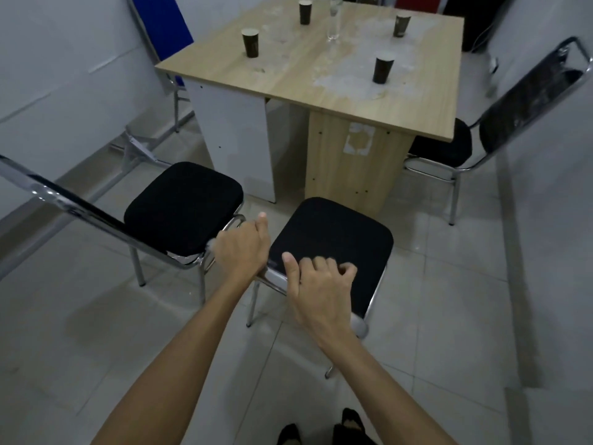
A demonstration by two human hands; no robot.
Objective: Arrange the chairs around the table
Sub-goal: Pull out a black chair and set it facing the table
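I have both hands on the near chair [333, 239], which stands right in front of me, its seat facing the bench [308, 75] and just short of the bench's near edge. My left hand [244, 248] sits at the seat's left rear corner with its fingers curled shut on the chrome frame there; my right hand [316, 281] lies on the rear of the cushion, fingers [321, 263] bent and pressing the fabric, not wrapped round anything I can see. The bench lies straight ahead of the fingers, so I judge the next move is a push forward. A second chair [183, 207] stands just beside on the left, frames nearly touching, angled toward the bench corner. A third chair [449, 142] is tucked in at the right side. Four dark cups [383, 70] and a clear bottle [334, 20] stand on the bench; pale floor tiles, walls close on both sides
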